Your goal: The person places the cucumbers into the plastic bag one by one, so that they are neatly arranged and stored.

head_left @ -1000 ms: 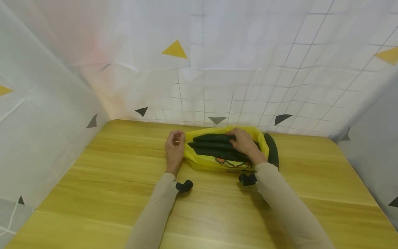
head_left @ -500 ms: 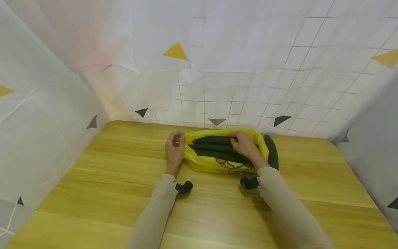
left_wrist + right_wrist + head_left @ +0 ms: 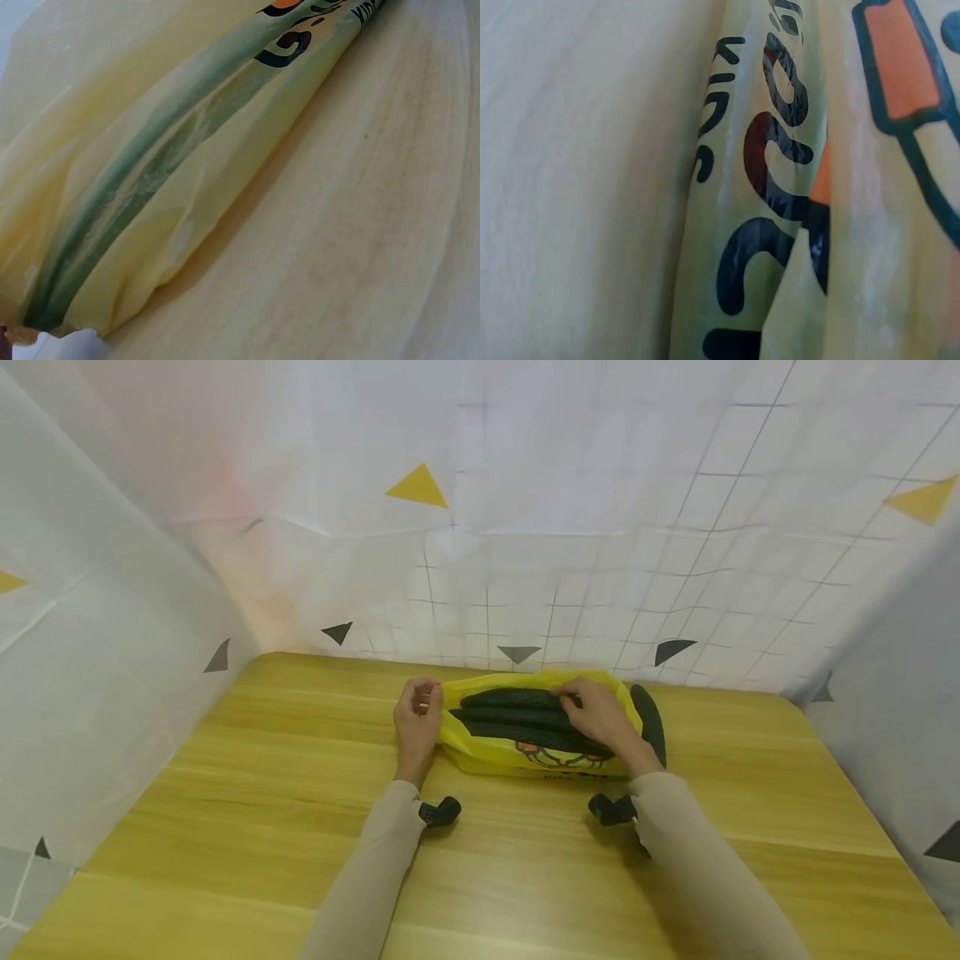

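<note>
In the head view, a yellow plastic bag [image 3: 480,747] lies on its side with its mouth spread wide. Three dark green cucumbers [image 3: 517,717] lie side by side in it. My left hand [image 3: 417,714] pinches the bag's left edge between thumb and fingertips. My right hand [image 3: 600,714] reaches over the right part of the bag, bent fingers touching the top of the farthest cucumber. One more cucumber [image 3: 649,722] lies outside, against the bag's right end. The left wrist view shows cucumbers through the thin bag [image 3: 172,150]; printed lettering fills the bag [image 3: 735,195] in the right wrist view.
The wooden table [image 3: 247,827] carries everything. A white sheet [image 3: 315,460] with grid lines and triangles hangs behind its far edge. Black wrist devices, left device [image 3: 440,812] and right device [image 3: 611,810], stick out inward near the sleeves.
My right hand has slid slightly to the right along the cucumbers, which keep their place in the bag. The left hand stays at the bag's edge. The head view has shifted slightly.
</note>
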`<state>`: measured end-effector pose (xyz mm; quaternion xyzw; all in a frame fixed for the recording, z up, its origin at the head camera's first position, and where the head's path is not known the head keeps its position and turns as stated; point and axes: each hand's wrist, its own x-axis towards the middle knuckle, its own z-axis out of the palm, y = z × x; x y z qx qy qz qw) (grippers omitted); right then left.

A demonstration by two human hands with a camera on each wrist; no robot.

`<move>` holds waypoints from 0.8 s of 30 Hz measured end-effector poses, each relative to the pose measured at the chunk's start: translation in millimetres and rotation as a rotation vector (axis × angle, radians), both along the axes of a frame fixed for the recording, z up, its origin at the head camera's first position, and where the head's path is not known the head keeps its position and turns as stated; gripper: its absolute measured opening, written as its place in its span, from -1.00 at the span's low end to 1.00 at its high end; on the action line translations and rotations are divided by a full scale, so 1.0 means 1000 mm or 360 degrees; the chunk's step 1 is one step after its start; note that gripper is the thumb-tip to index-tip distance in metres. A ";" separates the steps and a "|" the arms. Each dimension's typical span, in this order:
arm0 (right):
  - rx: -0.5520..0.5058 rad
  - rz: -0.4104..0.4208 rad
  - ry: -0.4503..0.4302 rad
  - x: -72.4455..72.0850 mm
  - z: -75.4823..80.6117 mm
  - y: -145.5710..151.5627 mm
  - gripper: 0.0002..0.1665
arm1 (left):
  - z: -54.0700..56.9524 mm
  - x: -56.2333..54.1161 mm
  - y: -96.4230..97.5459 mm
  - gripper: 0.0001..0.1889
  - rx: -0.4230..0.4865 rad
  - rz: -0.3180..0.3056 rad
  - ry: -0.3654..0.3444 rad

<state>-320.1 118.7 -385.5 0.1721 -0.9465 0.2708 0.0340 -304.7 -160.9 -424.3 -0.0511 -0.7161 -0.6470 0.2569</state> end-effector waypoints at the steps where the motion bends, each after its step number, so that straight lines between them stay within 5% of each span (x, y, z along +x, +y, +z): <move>1: -0.0006 0.0005 0.0004 0.001 0.000 0.001 -0.65 | 0.000 0.000 0.000 -0.79 -0.0003 0.0000 0.0002; 14: 0.0005 0.0005 0.0065 0.006 0.002 0.006 -0.67 | -0.002 0.000 0.000 -0.79 -0.0002 -0.0001 -0.0017; 24: -0.0063 -0.0016 0.0249 0.018 0.005 0.012 -0.70 | 0.000 0.000 0.000 -0.77 0.0008 -0.0012 -0.0052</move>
